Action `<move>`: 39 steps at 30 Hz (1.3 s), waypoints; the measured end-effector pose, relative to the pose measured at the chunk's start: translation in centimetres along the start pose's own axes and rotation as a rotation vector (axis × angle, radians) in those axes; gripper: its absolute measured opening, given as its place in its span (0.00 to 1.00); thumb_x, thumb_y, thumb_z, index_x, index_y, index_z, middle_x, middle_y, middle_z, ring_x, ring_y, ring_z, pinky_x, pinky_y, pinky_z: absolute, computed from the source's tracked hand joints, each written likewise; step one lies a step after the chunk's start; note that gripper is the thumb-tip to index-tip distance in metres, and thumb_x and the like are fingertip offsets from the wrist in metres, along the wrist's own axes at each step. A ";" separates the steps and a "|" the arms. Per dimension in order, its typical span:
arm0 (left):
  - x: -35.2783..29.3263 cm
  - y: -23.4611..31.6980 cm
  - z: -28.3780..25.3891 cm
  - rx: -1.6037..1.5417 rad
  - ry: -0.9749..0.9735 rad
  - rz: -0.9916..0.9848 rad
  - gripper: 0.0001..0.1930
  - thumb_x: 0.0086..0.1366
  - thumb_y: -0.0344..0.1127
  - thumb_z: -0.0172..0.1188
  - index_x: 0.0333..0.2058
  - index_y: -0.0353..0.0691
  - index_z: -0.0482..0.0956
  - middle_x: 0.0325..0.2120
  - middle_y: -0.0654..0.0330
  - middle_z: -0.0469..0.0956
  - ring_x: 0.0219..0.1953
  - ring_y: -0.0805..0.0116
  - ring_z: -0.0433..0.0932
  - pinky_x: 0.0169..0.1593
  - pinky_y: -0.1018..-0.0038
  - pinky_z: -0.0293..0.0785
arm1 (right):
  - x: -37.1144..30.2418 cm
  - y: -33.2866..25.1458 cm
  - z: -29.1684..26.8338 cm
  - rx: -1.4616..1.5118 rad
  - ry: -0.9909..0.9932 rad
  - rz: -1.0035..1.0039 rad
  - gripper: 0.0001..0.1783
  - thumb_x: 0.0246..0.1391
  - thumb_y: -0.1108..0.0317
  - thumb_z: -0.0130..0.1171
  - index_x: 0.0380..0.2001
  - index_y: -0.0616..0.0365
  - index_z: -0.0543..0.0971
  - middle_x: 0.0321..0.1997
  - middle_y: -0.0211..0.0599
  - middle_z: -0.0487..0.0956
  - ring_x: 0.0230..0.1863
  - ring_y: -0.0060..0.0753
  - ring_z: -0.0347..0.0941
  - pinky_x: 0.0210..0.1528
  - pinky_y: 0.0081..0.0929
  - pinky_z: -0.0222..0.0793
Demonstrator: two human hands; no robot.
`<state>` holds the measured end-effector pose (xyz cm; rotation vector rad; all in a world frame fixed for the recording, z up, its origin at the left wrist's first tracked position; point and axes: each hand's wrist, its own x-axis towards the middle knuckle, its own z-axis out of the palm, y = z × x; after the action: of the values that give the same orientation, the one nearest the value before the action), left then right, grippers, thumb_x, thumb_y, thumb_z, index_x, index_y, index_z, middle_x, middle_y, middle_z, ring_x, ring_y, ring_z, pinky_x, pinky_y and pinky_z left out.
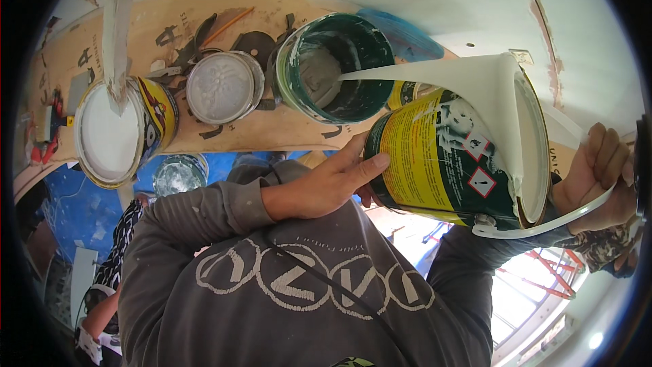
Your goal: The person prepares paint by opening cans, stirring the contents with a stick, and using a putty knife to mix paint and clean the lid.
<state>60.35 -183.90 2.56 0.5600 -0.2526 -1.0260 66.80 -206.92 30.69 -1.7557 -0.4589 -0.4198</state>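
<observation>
A brown-covered worktop (pixel 234 137) stretches to the left of a green bucket (pixel 373 42), scene of a pour in full flow. Just right of the bucket, a big yellow-and-green can (pixel 411 160) lies tipped in midair, a broad ribbon of white liquid (pixel 435 73) running from its mouth into the bucket. The left hand (pixel 339 180) clasps the can's base end; the right hand (pixel 598 170), farther right of the bucket, is curled around the can's pale handle (pixel 543 232).

The transfer appears under way but unfinished: grey material (pixel 318 73) covers the bucket's bottom, with much of its wall rising above, and whatever remains in the can is hidden. Well left of the bucket stands a white-filled can (pixel 159 112), a flat stick (pixel 117 47) upright in it; between them, a tub (pixel 221 88) shows a grey top, whether lid or contents unclear. Right of the bucket, a smaller yellow container (pixel 405 95) is mostly blocked from view, and darkness at the picture's edge obscures some right-hand fingers.
</observation>
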 end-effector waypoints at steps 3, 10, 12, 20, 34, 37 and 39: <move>-0.1 0.2 0.1 -0.017 0.005 -0.008 0.34 0.81 0.50 0.43 0.75 0.42 0.40 0.53 0.55 0.75 0.40 0.76 0.79 0.38 0.80 0.76 | -0.1 0.3 0.1 -0.082 0.118 -0.023 0.30 0.70 0.56 0.52 0.11 0.42 0.57 0.06 0.17 0.50 0.10 0.16 0.39 0.13 0.21 0.38; -0.1 0.1 0.1 0.014 0.020 0.030 0.35 0.81 0.51 0.44 0.74 0.41 0.40 0.51 0.56 0.77 0.38 0.77 0.78 0.38 0.78 0.75 | 0.1 -0.1 -0.2 -0.004 -0.019 0.005 0.30 0.68 0.56 0.55 0.11 0.42 0.59 0.05 0.17 0.51 0.09 0.16 0.40 0.13 0.22 0.38; -0.3 0.5 0.3 0.040 0.018 0.046 0.35 0.80 0.51 0.45 0.74 0.40 0.41 0.50 0.57 0.77 0.38 0.77 0.78 0.38 0.78 0.75 | 0.0 -0.4 0.2 0.008 0.077 0.006 0.30 0.68 0.57 0.55 0.11 0.42 0.58 0.05 0.17 0.51 0.09 0.16 0.40 0.13 0.22 0.38; -0.2 1.1 1.2 0.100 0.037 0.077 0.34 0.79 0.50 0.48 0.71 0.35 0.46 0.45 0.57 0.78 0.35 0.76 0.79 0.36 0.78 0.75 | 1.0 -0.2 -0.3 -0.051 0.028 -0.013 0.30 0.67 0.57 0.54 0.12 0.41 0.55 0.06 0.17 0.49 0.10 0.16 0.39 0.13 0.22 0.38; 0.1 1.7 1.7 0.121 0.032 0.117 0.36 0.78 0.52 0.50 0.69 0.32 0.48 0.45 0.57 0.77 0.35 0.79 0.77 0.34 0.80 0.74 | 0.8 -1.4 -1.7 0.144 0.076 0.131 0.16 0.64 0.69 0.51 0.21 0.51 0.65 0.12 0.25 0.50 0.20 0.21 0.42 0.31 0.27 0.44; -0.1 1.2 1.1 0.093 -0.011 0.106 0.36 0.78 0.53 0.49 0.69 0.32 0.48 0.47 0.56 0.77 0.36 0.79 0.77 0.34 0.80 0.74 | 0.8 -0.8 -1.8 0.202 0.019 0.137 0.16 0.65 0.70 0.51 0.21 0.51 0.65 0.12 0.25 0.51 0.20 0.21 0.43 0.31 0.27 0.44; -0.1 1.2 0.9 0.096 -0.014 0.099 0.35 0.78 0.53 0.50 0.68 0.33 0.49 0.47 0.56 0.77 0.37 0.79 0.76 0.34 0.80 0.74 | 0.6 0.1 -0.9 0.174 0.129 0.178 0.17 0.63 0.69 0.54 0.20 0.50 0.64 0.11 0.24 0.51 0.20 0.21 0.43 0.31 0.26 0.44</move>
<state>60.80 -183.61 3.96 0.6220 -0.3398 -0.9260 67.34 -207.75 31.11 -1.5751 -0.2376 -0.3534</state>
